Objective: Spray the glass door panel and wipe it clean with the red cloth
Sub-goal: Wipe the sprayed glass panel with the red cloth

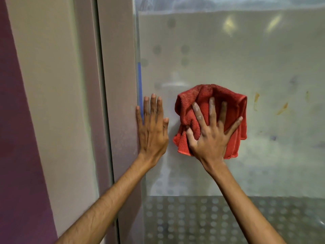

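Note:
The frosted glass door panel (pixel 246 59) fills the right side of the view. A bunched red cloth (pixel 202 95) is pressed flat against it at mid height by my right hand (pixel 211 131), fingers spread over the fabric. My left hand (pixel 152 127) lies flat and empty on the glass beside the cloth, its little finger at the panel's left edge, against a blue strip (pixel 139 81). Orange-brown smears (pixel 282 108) mark the glass to the right of the cloth. No spray bottle is in view.
A grey door frame (pixel 116 85) runs down the left of the glass, with a beige post and a dark purple wall (pixel 15 138) further left. A band of pale dots (pixel 211 219) patterns the bottom of the panel.

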The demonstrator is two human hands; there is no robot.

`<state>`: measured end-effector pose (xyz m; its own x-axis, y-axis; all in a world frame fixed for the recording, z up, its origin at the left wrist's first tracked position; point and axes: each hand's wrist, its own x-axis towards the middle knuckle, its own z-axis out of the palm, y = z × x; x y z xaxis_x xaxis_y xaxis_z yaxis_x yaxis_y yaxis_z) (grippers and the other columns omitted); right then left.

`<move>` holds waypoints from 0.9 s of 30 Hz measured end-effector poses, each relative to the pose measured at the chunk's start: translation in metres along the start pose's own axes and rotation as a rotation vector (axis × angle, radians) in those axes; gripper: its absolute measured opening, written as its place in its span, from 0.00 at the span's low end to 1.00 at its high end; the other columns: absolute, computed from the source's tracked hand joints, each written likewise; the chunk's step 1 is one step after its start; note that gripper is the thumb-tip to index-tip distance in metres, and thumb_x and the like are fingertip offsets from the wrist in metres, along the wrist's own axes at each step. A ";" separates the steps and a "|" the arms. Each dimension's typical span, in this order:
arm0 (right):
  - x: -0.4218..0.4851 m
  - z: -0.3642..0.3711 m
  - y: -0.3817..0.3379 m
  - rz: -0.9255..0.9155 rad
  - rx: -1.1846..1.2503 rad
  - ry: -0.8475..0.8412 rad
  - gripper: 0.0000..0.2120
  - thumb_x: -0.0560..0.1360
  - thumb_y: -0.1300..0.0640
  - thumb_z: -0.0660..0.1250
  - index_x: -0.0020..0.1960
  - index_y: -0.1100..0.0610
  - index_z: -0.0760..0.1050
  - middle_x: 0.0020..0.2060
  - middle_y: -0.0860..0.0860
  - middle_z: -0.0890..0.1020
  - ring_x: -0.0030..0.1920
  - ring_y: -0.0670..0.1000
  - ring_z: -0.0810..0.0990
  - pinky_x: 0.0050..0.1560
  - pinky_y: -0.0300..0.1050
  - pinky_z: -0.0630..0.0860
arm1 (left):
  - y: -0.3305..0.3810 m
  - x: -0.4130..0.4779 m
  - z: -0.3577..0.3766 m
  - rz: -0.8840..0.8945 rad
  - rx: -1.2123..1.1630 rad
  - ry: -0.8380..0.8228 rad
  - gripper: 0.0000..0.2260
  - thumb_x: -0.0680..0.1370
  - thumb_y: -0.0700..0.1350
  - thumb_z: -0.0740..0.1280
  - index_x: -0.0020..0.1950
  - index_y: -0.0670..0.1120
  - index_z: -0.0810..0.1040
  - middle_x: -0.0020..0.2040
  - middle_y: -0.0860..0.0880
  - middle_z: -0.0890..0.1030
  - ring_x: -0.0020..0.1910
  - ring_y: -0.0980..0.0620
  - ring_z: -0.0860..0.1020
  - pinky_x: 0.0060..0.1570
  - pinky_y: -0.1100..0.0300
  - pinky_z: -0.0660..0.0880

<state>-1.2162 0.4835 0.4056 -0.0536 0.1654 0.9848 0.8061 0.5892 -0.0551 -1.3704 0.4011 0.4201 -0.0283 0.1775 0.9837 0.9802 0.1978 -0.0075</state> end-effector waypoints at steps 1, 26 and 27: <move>-0.004 -0.001 0.007 -0.007 -0.008 -0.010 0.34 0.75 0.37 0.58 0.79 0.38 0.55 0.81 0.51 0.55 0.81 0.59 0.49 0.70 0.80 0.45 | 0.003 -0.001 0.001 -0.017 0.008 -0.002 0.25 0.85 0.49 0.48 0.80 0.41 0.52 0.81 0.41 0.52 0.81 0.42 0.48 0.78 0.40 0.46; 0.018 -0.007 0.095 -0.071 -0.014 0.037 0.34 0.76 0.40 0.57 0.80 0.42 0.55 0.81 0.54 0.54 0.81 0.58 0.50 0.75 0.74 0.44 | 0.071 0.047 0.019 -0.078 -0.008 0.090 0.26 0.84 0.47 0.50 0.80 0.38 0.52 0.81 0.41 0.53 0.81 0.45 0.49 0.80 0.49 0.43; 0.002 -0.006 0.103 -0.085 -0.010 0.021 0.34 0.75 0.40 0.57 0.80 0.42 0.53 0.81 0.54 0.54 0.81 0.58 0.50 0.75 0.74 0.43 | 0.072 0.045 0.020 -0.084 -0.006 0.085 0.26 0.84 0.47 0.49 0.80 0.38 0.51 0.81 0.41 0.52 0.81 0.46 0.49 0.80 0.48 0.43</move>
<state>-1.1298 0.5395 0.4027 -0.1095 0.0988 0.9891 0.8051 0.5924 0.0300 -1.3049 0.4423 0.4599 -0.0942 0.0784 0.9925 0.9762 0.2030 0.0766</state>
